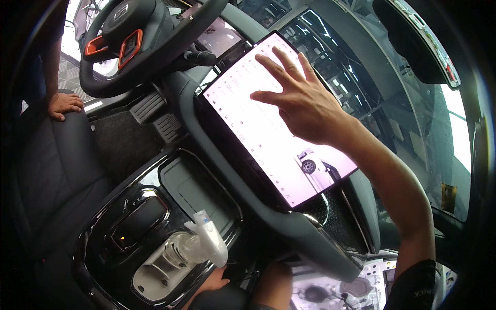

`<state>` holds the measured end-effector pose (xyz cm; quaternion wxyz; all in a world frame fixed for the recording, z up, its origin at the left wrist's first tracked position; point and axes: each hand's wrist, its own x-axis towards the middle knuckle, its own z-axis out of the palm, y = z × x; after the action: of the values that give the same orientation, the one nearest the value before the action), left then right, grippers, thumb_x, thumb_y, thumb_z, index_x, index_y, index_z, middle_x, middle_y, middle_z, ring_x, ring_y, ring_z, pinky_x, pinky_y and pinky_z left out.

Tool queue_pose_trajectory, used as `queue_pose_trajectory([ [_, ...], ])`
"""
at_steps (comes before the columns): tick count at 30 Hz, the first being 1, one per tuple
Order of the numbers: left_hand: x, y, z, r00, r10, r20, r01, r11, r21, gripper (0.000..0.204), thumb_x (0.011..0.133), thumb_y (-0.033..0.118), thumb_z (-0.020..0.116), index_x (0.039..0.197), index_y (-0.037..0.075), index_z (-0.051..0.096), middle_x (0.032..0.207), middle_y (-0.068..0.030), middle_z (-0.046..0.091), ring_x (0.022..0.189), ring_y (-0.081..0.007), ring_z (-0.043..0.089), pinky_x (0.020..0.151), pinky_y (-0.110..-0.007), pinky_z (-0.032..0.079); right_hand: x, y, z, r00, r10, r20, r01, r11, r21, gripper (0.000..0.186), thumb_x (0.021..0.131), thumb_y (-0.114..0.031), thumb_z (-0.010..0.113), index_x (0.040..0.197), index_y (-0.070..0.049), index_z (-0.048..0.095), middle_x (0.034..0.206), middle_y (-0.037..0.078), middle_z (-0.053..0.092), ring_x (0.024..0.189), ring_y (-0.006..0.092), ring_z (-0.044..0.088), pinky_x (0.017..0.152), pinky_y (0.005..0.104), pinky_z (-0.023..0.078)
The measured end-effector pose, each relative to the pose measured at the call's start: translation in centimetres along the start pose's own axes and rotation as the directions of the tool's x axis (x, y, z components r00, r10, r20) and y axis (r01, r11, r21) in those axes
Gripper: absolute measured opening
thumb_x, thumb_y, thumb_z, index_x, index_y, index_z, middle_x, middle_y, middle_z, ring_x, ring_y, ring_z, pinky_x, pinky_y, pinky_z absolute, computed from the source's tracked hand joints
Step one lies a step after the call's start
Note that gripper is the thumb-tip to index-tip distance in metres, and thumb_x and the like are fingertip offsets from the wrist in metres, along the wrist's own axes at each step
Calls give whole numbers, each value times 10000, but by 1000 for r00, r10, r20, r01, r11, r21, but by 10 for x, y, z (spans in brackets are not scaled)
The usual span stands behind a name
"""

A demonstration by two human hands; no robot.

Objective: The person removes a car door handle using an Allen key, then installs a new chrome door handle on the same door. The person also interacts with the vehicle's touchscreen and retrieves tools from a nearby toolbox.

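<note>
Over the upper half of one lit touchscreen [253,132], held the right hand [306,111] spread wide, gripping nothing; could not tell contact with the surface. Crossed the right edge with the forearm [390,173], leaving free room toward the lower left. Caught only part of the left hand [214,280], low beside the console [101,258]; could not tell its grip. Counted one spray bottle [211,240] in a pale recess [153,281], one steering wheel [126,26] with two orange trims [123,54], and one co-worker's hand [65,105] on the seat [46,160].
</note>
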<state>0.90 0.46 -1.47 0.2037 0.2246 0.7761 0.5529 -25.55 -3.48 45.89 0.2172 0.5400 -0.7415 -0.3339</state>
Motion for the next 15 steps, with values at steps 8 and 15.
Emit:
queue_pose_trajectory([
  [8,-1,5,-5,1000,-5,23,3,996,87,764,899,417,765,1498,-5,548,1401,-337,613,1329,-490,580,1146,-527,458,11,-1,-10,1000,-2,29,2,1000,12,473,1003,26,513,1283,-272,752,1740,88,322,1650,318,166,1340,624,132],
  [15,0,2,-3,1000,17,-4,-16,997,79,760,890,421,770,1486,-2,560,1388,-344,615,1296,-502,598,1129,-534,470,-4,-11,-29,993,21,-118,-1,986,169,540,894,139,492,1306,-144,696,1651,192,434,1586,394,328,1298,600,285],
])
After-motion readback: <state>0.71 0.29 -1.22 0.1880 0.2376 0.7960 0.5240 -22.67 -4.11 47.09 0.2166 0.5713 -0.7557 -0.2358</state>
